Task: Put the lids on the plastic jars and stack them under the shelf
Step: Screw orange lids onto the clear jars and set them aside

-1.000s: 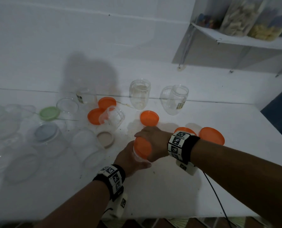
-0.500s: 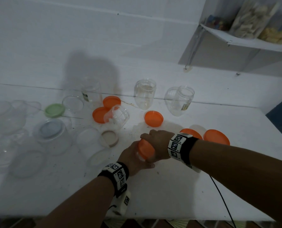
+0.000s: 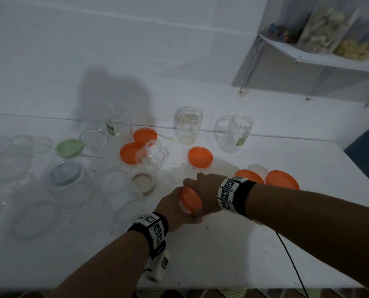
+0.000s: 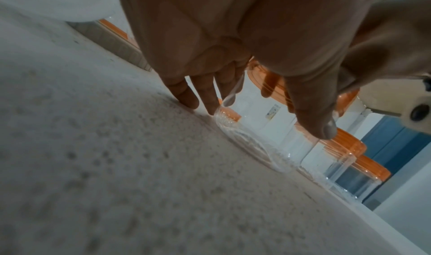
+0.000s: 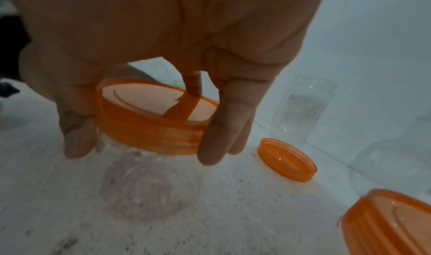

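A small clear plastic jar (image 5: 144,185) stands on the white table near the front middle. My left hand (image 3: 175,208) grips its body, fingers and thumb curled round the jar (image 4: 256,130). An orange lid (image 3: 191,198) sits on the jar's mouth, slightly tilted. My right hand (image 3: 202,193) grips this lid (image 5: 149,122) from above, thumb on one side of the rim and fingers on the other. In the head view the two hands hide most of the jar.
Two open jars (image 3: 187,125) (image 3: 233,134) stand at the back, and one (image 3: 153,155) lies on its side. A loose orange lid (image 3: 200,157) lies beyond my hands. Two orange-capped jars (image 3: 282,179) stand right. Clear containers crowd the left. The shelf (image 3: 321,59) hangs at the back right.
Both hands stay on the same jar and lid. The right wrist has turned a little over the lid, and the head view has shifted slightly.
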Available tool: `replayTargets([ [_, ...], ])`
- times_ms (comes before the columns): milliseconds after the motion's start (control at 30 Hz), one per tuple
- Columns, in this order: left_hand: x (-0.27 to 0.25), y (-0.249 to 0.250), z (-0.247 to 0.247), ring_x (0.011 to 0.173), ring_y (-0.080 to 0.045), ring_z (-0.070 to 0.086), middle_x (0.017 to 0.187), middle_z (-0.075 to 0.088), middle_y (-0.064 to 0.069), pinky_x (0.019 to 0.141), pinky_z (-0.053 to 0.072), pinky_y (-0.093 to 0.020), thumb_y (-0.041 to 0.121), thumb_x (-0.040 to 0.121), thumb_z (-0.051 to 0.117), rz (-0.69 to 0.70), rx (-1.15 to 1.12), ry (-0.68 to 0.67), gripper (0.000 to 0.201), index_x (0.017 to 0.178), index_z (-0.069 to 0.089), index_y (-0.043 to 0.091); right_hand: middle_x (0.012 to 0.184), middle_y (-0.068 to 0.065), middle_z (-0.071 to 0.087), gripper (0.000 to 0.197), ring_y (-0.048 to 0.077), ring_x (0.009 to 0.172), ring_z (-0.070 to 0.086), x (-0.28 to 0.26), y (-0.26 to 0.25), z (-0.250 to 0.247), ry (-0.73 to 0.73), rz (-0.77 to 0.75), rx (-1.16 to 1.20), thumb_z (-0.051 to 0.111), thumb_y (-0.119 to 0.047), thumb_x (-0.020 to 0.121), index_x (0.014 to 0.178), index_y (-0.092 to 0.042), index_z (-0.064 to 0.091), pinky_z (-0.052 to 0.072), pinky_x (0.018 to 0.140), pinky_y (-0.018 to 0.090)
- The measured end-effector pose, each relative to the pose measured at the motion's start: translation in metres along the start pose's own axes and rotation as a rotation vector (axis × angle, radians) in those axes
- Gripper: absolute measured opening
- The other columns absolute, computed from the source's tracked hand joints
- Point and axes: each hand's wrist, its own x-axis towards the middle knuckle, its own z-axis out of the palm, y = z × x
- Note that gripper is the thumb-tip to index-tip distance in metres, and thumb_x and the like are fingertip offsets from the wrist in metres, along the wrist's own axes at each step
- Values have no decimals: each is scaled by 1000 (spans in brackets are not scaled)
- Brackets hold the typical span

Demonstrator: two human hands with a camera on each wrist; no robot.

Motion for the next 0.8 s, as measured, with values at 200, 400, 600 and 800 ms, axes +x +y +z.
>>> replayTargets([
  [200,1,1,-2,127,-20,55,140,57,9,110,48,-48,57,52,98,10,-29,-39,116,150,39,36,145,9,55,114,31,124,59,2,1,-2,-10,144,79,51,-95,70,156,-24,28,52,100,48],
  [400,1,-1,-1,124,-16,55,135,57,11,105,48,-38,56,51,99,-6,-12,-10,116,148,40,36,147,4,49,111,30,128,57,-1,8,-15,-64,-66,-56,80,-68,69,157,-40,18,53,102,51],
  [600,2,-2,-5,124,-15,57,132,61,13,107,47,-42,58,54,96,1,8,-31,103,143,50,36,126,4,63,106,26,106,64,-3,3,-1,45,156,21,60,-92,64,142,-21,46,57,89,42],
  [800,2,4,-9,114,-9,50,130,55,11,96,41,-31,54,68,92,39,88,-77,98,149,43,32,148,7,47,116,30,129,54,-10,10,5,-5,165,150,69,-84,69,158,-24,23,50,101,47],
])
